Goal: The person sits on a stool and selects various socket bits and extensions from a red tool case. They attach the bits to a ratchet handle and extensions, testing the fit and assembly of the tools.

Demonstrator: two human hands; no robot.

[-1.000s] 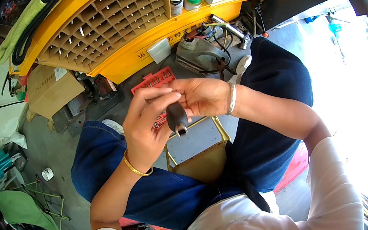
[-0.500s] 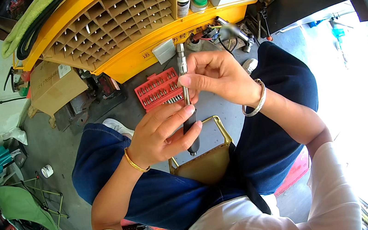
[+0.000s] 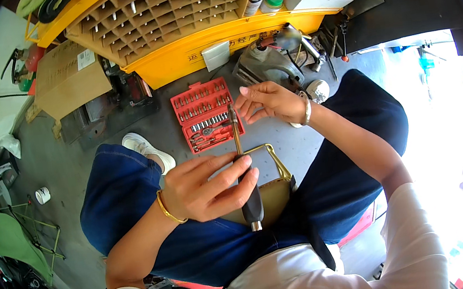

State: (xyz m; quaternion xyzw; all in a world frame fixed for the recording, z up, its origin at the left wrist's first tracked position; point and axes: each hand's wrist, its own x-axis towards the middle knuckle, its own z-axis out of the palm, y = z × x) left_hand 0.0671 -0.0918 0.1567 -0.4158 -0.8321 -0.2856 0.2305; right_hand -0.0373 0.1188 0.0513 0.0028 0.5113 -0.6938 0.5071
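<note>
— And the black-handled driver (image 3: 253,206)?
— Gripped in the left hand (image 3: 208,187), over the olive stool seat (image 3: 273,197), with metal shaft (image 3: 237,139) pointing forward.
— In the right hand (image 3: 270,104)?
— Seemingly empty, loosely spread, just beside the shaft's tip.
— And around?
— On the floor (image 3: 296,150), an open red bit case (image 3: 187,134); farther off, a yellow cabinet (image 3: 161,75).

black-handled driver (image 3: 253,206), slim silver shaft (image 3: 237,136) pointing forward, held in the left hand (image 3: 205,189)
</note>
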